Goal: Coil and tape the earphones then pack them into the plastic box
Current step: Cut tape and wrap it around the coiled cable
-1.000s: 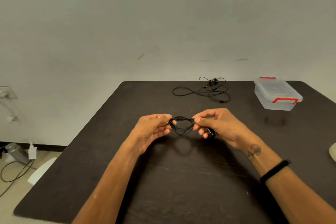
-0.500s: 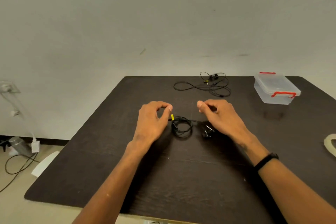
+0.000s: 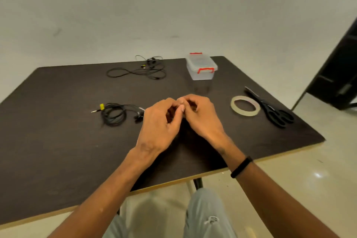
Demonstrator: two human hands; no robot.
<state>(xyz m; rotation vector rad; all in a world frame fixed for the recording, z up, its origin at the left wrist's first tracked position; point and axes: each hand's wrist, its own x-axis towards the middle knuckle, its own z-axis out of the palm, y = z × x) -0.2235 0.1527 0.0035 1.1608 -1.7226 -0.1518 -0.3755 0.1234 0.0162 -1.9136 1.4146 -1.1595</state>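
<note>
I am looking down on a broad, dark, matte table point(image 3: 58, 141) with a pale edge, set against a plain off-white wall. Since half a second ago the view has swung right, bringing a tape roll and scissors into sight, and both hands have come away from the coiled earphones point(image 3: 114, 114), which now lie alone on the table to the left, a loose black loop of thin cable with a yellow tag and bare jack at one end and the earbuds just beside it. I judge the coiling done and the taping about to start. My left hand point(image 3: 162, 123) and right hand point(image 3: 202, 120) meet at the table's middle, fingers curled and fingertips touching; I cannot tell whether they pinch anything between them, perhaps a bit of tape. Far back sits the plastic box point(image 3: 201, 66), clear, rectangular, lid on, with red clips. Left of it sprawls a second, uncoiled set of earphones point(image 3: 139, 72). To my right lie long black-handled scissors point(image 3: 270, 109) and, just beside them, a flat ring of translucent tape point(image 3: 245, 106), glossy and pale.
</note>
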